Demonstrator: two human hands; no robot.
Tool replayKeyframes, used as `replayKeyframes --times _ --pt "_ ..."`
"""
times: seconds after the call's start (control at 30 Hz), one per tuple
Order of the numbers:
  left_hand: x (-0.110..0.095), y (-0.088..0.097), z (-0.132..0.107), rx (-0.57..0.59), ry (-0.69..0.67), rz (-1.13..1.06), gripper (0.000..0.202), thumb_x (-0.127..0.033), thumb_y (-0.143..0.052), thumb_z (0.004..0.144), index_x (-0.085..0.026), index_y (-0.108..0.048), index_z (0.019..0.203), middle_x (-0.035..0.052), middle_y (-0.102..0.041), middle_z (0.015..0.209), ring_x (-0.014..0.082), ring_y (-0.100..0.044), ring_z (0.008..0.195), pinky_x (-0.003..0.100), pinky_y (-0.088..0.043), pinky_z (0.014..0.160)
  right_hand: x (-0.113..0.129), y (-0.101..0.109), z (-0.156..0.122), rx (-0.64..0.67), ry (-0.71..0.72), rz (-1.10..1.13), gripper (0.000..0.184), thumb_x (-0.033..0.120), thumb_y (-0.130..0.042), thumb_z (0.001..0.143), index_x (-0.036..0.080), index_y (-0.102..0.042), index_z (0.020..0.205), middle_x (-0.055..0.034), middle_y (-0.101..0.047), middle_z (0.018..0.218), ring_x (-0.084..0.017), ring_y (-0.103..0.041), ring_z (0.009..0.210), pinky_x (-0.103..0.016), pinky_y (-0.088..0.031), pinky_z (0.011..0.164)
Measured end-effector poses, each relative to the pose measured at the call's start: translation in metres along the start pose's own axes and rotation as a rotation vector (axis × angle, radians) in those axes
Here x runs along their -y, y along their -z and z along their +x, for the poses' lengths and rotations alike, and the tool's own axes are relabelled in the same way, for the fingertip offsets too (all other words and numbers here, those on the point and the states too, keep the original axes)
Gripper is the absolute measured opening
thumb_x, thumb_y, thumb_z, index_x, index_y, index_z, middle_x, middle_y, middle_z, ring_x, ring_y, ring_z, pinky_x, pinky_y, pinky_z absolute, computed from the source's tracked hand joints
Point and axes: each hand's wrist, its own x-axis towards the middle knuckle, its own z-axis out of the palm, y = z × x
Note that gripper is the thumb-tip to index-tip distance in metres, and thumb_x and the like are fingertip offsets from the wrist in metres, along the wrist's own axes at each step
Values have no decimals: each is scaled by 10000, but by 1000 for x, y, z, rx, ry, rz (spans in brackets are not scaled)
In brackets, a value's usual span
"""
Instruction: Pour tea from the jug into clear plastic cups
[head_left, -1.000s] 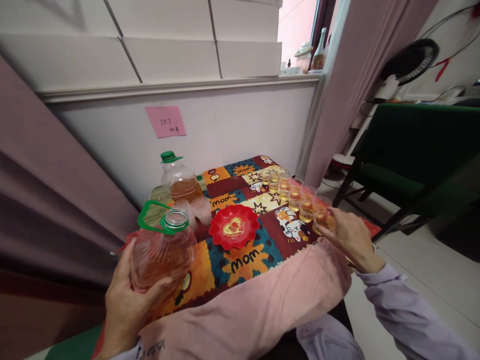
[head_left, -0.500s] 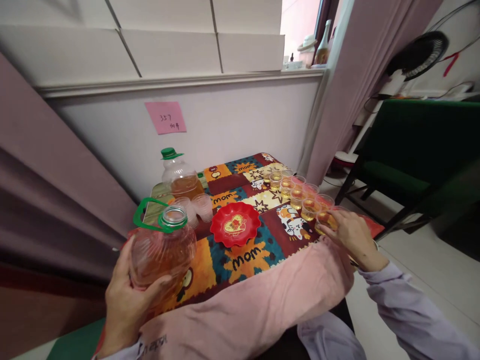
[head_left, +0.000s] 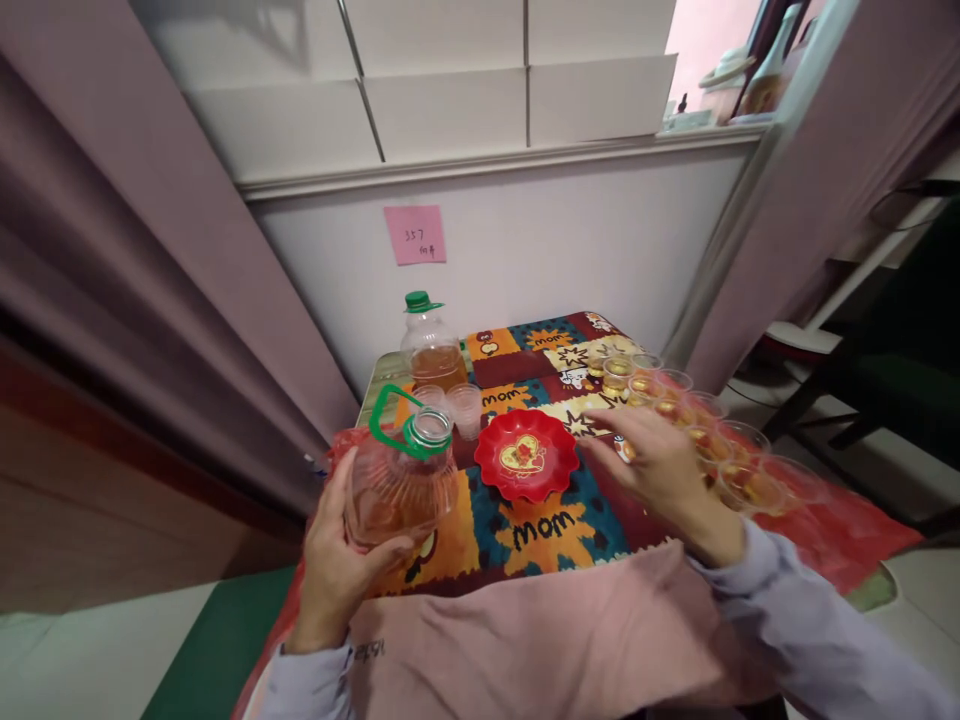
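Observation:
My left hand [head_left: 341, 560] grips a clear plastic jug [head_left: 401, 495] by its lower body. The jug has a green handle, no cap on its mouth, and amber liquid inside; it leans slightly. My right hand [head_left: 660, 465] hangs over the table with thumb and fingers apart, nothing between them. It is between a red scalloped plate [head_left: 555, 465] and rows of clear cups [head_left: 750, 487] with yellowish liquid. Behind the jug are stacks of small clear cups [head_left: 465, 408]. A second jug [head_left: 439, 365] with a green cap stands at the back, partly filled.
A colourful patterned cloth [head_left: 544, 530] covers the table, with red plastic sheeting [head_left: 847, 530] at the right. A pink cloth [head_left: 555, 630] lies along the near edge. Curtains [head_left: 247, 240] hang at the left; a dark chair [head_left: 885, 330] stands at the right.
My right hand has let go of the nearest filled cup and moved left toward the red plate, its fingers now empty. The view has turned left. My left hand still holds the jug.

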Motion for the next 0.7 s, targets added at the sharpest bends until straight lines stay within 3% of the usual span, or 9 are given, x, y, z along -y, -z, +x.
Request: replayKeyframes --times 0.1,0.17,0.3,0.47,0.7 --pt "2 1 -4 7 4 9 1281 -927 -853 707 -220 -504 1717 209 -583 1724 481 -546 1599 615 -447 1321 23 -50 52 171 120 146 182 317 -711 1089 245 -860 1166 -108 -879 1097 -274 -807 1023 -390 -610 941" --pt "5 2 -6 12 9 3 1293 -935 -852 697 -224 -500 1719 207 -587 1721 482 -559 1588 613 -458 1314 39 -79 86 277 106 174 128 255 -745 1073 222 -864 1103 -102 -873 1068 -252 -798 1011 -355 -592 931" --pt "11 3 -8 6 17 0 1300 -947 -857 676 -219 -520 1700 220 -586 1717 499 -551 1590 643 -438 1323 77 -119 133 450 172 155 198 238 -729 1089 212 -852 1243 -112 -858 1213 -254 -786 1159 -345 -571 1007" --pt "17 2 -11 21 26 -24 1394 -982 -862 616 -227 -483 1725 229 -583 1718 506 -555 1585 655 -459 1309 113 -145 154 665 302 22 404 271 -699 1090 231 -757 1488 -137 -757 1518 -304 -777 1296 -363 -603 989" --pt "18 2 -15 22 -10 -21 1399 -976 -869 617 -247 -471 1743 226 -561 1740 502 -537 1601 671 -447 1314 121 -167 160 730 316 -4 281 242 -617 1123 168 -831 1290 -187 -832 1381 -331 -824 1189 -381 -616 953"
